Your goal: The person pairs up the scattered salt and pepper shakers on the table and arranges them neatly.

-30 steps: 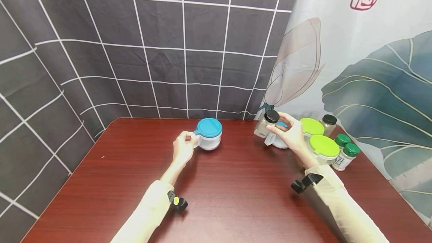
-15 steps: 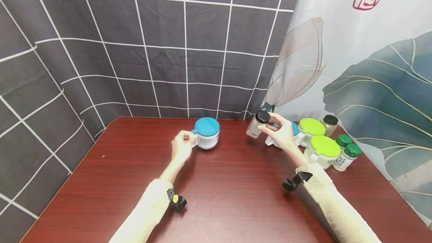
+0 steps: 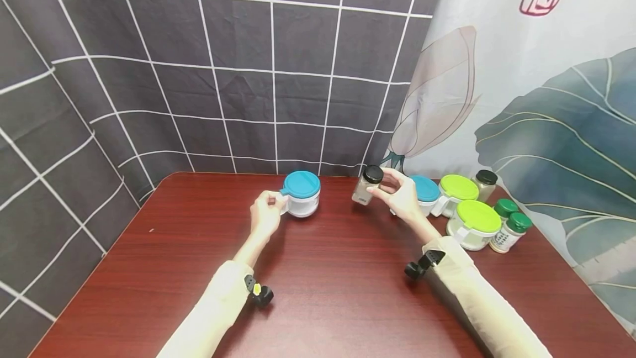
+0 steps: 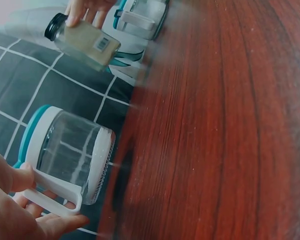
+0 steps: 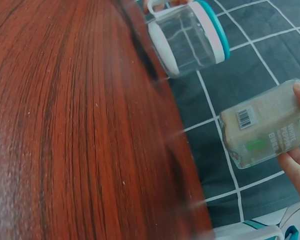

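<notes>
My left hand grips the white handle of a clear jar with a blue lid. In the left wrist view this handled jar hangs a little above the table, its shadow apart from its base. To its right, my right hand holds a clear bottle of white pepper by the upper part, thumb on the near side. The bottle has a black cap, leans to the right and is off the table. Its label and barcode show on the pepper bottle in the right wrist view.
Right of my right hand stand another blue-lidded jar, two jars with lime lids, a black-capped bottle and two green-capped bottles. A dark gridded curtain rises behind the red-brown table.
My right hand has carried the pepper bottle left, away from the other blue-lidded jar, which shows more now. My left hand and its jar have shifted slightly left.
</notes>
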A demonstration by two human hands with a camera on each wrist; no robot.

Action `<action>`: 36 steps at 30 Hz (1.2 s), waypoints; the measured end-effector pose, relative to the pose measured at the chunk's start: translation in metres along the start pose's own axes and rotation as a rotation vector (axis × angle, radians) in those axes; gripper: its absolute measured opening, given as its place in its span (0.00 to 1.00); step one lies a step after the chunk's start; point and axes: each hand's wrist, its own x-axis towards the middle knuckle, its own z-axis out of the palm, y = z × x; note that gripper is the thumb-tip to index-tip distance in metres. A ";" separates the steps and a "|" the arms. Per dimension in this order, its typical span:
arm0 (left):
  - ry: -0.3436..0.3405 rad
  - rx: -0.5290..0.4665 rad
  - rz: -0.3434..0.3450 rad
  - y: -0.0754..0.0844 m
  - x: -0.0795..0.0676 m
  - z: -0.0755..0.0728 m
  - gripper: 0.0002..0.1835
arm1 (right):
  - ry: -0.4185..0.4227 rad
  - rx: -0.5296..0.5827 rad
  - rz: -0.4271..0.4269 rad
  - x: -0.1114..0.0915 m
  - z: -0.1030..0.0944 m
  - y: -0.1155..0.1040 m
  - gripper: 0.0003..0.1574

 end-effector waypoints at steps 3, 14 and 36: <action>0.001 -0.005 -0.017 0.000 0.001 0.000 0.10 | -0.009 0.002 -0.009 -0.001 0.005 -0.007 0.31; 0.007 -0.001 -0.033 0.000 0.005 -0.003 0.10 | -0.050 -0.006 -0.014 0.001 0.022 -0.015 0.31; 0.024 0.048 -0.019 -0.003 0.014 -0.018 0.12 | -0.133 -0.012 -0.023 0.010 0.055 -0.007 0.30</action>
